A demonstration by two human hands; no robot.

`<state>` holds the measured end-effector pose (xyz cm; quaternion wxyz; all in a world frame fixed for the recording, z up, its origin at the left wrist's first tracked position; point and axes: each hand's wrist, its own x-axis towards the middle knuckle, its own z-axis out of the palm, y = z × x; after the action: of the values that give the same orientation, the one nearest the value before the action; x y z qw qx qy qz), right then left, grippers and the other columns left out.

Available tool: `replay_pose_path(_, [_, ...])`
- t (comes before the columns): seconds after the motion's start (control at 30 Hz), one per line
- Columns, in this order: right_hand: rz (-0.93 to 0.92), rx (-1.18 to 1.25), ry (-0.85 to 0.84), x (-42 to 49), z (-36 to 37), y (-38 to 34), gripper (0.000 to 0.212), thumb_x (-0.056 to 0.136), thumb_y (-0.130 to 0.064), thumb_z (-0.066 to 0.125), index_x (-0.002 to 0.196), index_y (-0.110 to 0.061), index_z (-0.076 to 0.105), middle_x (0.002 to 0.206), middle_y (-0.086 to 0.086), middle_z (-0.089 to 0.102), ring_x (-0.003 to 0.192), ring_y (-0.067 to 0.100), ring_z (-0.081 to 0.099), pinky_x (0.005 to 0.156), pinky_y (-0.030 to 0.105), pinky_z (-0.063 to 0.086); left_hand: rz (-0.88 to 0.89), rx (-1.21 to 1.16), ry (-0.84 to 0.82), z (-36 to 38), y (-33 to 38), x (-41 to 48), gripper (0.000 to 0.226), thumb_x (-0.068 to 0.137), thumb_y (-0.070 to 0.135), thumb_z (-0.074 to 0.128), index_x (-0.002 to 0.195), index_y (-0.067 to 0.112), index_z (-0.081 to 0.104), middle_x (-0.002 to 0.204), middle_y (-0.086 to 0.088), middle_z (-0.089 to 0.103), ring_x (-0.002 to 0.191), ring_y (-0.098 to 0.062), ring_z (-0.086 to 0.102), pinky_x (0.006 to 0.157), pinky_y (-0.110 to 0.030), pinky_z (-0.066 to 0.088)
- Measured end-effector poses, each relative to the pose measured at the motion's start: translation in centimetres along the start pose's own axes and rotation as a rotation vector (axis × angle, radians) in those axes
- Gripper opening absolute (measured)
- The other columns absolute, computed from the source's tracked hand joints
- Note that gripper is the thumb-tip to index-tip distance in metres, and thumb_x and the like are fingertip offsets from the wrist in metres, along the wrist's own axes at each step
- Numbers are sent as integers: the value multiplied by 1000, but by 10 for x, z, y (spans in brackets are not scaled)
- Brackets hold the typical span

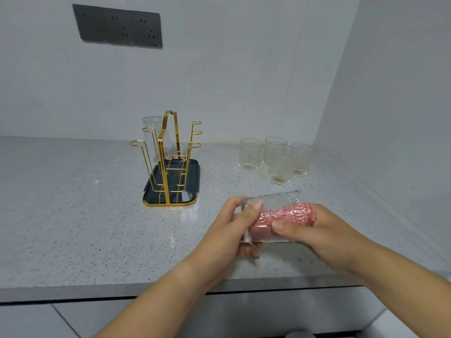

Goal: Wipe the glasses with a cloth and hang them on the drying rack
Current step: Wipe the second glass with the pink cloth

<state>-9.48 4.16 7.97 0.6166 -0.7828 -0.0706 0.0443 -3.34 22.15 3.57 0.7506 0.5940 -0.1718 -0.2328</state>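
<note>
Curled round the base end, the left hand (234,230) holds the glass (275,203) on its side, lower right of centre, above the counter (73,215). The right hand (317,230) pinches the wall at the mouth, thumb outside, with the pink cloth (288,214) packed inside.

The ribbed clear glass is probably light, rigid, breakable and slick if damp, so it is best gripped round the barrel.

Four more glasses (275,157) stand at upper right. The rack (168,152), at centre, has one hung at its back. The counter is speckled stone, the walls (244,69) are white, and the sockets (119,26) are at upper left.
</note>
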Motion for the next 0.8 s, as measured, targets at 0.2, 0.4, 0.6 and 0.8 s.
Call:
replay_pose_path(0.2, [-80, -282, -36, -8, 14, 2, 20, 96, -23, 66, 112, -24, 78, 107, 5, 79, 103, 25, 75, 98, 40, 58, -100, -97, 114, 5, 5, -5, 55, 96, 60, 57, 91, 6, 69, 63, -8, 63, 39, -16, 50, 35, -21, 37])
replay_pose_path(0.4, [-107, -715, -152, -7, 8, 2, 21, 96, -38, 62, 107, -25, 75, 99, -3, 76, 92, 16, 73, 86, 42, 58, -432, -253, -84, -3, 9, -5, 63, 94, 67, 51, 66, 17, 78, 61, -6, 63, 38, -14, 51, 36, -17, 36])
replay_pose_path(0.6, [-45, -108, -33, -2, 4, 3, 21, 97, -25, 64, 107, -15, 79, 104, 4, 81, 101, 19, 76, 91, 30, 57, -110, -37, -64, -1, 0, -3, 69, 82, 70, 71, 123, 15, 62, 93, -9, 71, 64, -21, 64, 53, -33, 54])
replay_pose_path(0.8, [-107, -241, -19, -5, 11, -2, 20, 99, -15, 64, 106, -26, 79, 98, -8, 81, 97, 6, 75, 87, 16, 53, -189, -168, -2, 2, 9, -5, 47, 84, 58, 73, 94, 12, 68, 73, -8, 65, 44, -14, 53, 36, -20, 43])
